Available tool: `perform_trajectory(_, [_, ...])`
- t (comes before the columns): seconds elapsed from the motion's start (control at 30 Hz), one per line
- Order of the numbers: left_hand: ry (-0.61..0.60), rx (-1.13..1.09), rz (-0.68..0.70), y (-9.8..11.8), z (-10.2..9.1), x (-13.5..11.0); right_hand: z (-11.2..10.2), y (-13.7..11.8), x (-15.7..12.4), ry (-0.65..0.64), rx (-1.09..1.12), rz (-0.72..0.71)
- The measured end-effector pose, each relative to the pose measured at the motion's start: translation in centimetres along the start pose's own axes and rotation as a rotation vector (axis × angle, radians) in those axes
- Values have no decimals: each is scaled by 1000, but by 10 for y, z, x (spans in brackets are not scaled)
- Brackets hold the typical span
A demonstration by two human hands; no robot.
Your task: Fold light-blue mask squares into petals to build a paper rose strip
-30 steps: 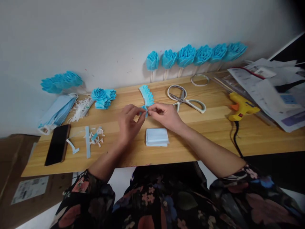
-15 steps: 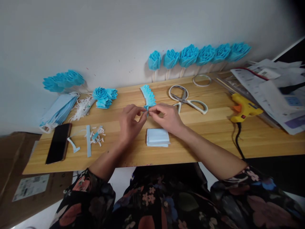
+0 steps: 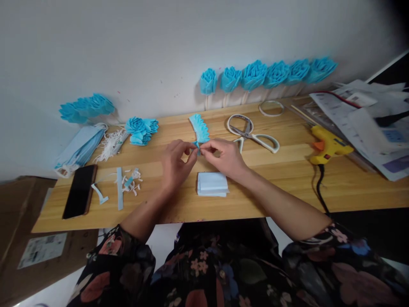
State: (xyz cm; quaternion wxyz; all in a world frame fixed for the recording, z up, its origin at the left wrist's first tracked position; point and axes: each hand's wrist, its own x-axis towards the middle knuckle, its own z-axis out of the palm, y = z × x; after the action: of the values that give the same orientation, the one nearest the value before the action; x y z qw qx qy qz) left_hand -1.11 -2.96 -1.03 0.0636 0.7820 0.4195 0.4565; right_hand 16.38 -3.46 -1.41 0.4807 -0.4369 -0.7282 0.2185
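Observation:
Between my hands is a small blue petal piece (image 3: 197,146), pinched by the fingertips of both. My left hand (image 3: 177,164) grips its left side, thumb and forefinger together. From the right, my right hand (image 3: 226,157) pinches the same piece; the fingers cover much of it. Just beyond lies a row of overlapping blue petals (image 3: 200,127) with pointed tips, flat on the table. A folded stack of pale blue-white fabric (image 3: 212,184) rests nearer me, below the right hand. Scissors (image 3: 247,133) with white handles lie spread to the right.
Blue flowers on sticks (image 3: 254,76) lean along the wall, and more blue flowers (image 3: 140,130) lie left. A phone (image 3: 79,192), white scraps (image 3: 133,181) and a stack of face masks (image 3: 81,147) are on the left. A yellow glue gun (image 3: 329,145) with its cord, a tape ring (image 3: 271,108) and papers (image 3: 373,123) occupy the right.
Both hands stay in nearly the same place, still pinching the small petal piece, which shows slightly more between the fingertips. The whole view has shifted very slightly.

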Motion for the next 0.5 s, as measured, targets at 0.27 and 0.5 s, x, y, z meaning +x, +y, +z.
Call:
perform_trajectory(0.27, [-21, -47, -92, -7, -15, 9, 1, 8, 4, 12, 155, 252])
perform_trajectory(0.5, [-39, 295, -333, -28, -118, -25, -4, 16, 10, 21, 391, 398])
